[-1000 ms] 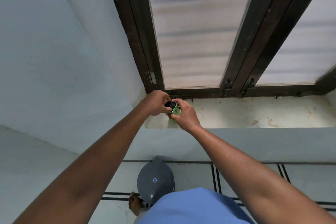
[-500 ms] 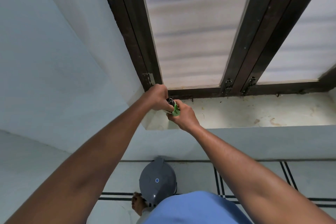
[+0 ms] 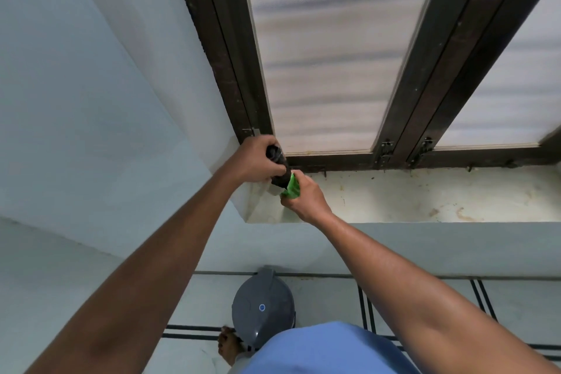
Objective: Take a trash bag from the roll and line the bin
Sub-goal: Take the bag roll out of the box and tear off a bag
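Note:
Over the left end of the window sill, my left hand [image 3: 258, 161] grips a black roll of trash bags [image 3: 277, 167], which sticks out from both sides of the fist. My right hand [image 3: 305, 197] holds the roll's green wrapper [image 3: 293, 187] at its lower end, just right of the left hand. The grey bin [image 3: 262, 307] with its domed lid shut stands on the floor below, against the wall, directly under my hands.
The stained white sill [image 3: 425, 197] runs to the right under a dark-framed window [image 3: 403, 100]. A pale wall [image 3: 76, 100] closes the left side. My bare foot [image 3: 229, 345] is at the bin's base on the tiled floor.
My left hand has drawn the black roll up and to the left, further out of the green wrapper that my right hand holds. More of the roll shows now.

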Action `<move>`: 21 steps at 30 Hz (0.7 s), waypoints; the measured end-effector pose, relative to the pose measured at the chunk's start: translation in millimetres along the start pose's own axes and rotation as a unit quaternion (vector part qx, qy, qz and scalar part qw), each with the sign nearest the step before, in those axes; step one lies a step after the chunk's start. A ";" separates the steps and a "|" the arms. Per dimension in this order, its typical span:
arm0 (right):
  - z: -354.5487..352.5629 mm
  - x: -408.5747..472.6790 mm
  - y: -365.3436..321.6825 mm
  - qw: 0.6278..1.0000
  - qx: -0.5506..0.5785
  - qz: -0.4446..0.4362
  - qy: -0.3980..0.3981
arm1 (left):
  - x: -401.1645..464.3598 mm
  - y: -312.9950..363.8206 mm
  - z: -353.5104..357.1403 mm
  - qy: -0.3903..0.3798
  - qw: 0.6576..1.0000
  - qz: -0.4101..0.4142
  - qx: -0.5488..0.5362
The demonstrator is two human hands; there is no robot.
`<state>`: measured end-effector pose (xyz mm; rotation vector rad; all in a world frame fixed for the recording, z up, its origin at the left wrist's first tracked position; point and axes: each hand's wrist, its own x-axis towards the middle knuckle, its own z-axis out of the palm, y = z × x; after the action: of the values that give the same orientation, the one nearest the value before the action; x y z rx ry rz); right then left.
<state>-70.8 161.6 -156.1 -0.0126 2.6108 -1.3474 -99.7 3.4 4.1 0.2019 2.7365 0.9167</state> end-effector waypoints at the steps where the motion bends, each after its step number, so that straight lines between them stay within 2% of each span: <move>1: -1.4 0.2 0.5 1.000 -0.007 0.003 0.003 | -0.7 9.3 -11.8 0.019 1.000 0.006 -0.007; 6: -7.7 7.7 -9.5 0.988 -0.145 -0.012 0.054 | -4.8 37.4 -60.1 0.117 0.991 0.026 -0.059; 9: -9.0 12.1 -11.5 0.977 -0.211 -0.033 0.023 | -5.8 34.7 -55.1 0.142 0.986 0.018 -0.085; 14: -5.2 10.4 -10.2 0.963 -0.261 -0.054 -0.047 | -2.5 12.6 -30.9 0.128 0.978 -0.027 -0.162; 16: -5.7 5.8 -9.6 0.974 -0.223 -0.033 -0.022 | -1.0 4.5 -23.8 0.127 0.973 -0.044 -0.189; 19: -16.6 -5.5 -13.3 0.995 -0.034 0.065 0.069 | 1.4 -5.9 -16.7 0.121 0.968 -0.070 -0.208; 21: -24.4 -14.9 -15.3 0.992 0.049 0.076 0.089 | 3.2 -12.2 -12.3 0.110 0.968 -0.083 -0.209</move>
<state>-62.0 173.7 -127.4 0.3286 2.6197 -1.4825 -106.7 -12.7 5.5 -0.2166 2.6141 1.5097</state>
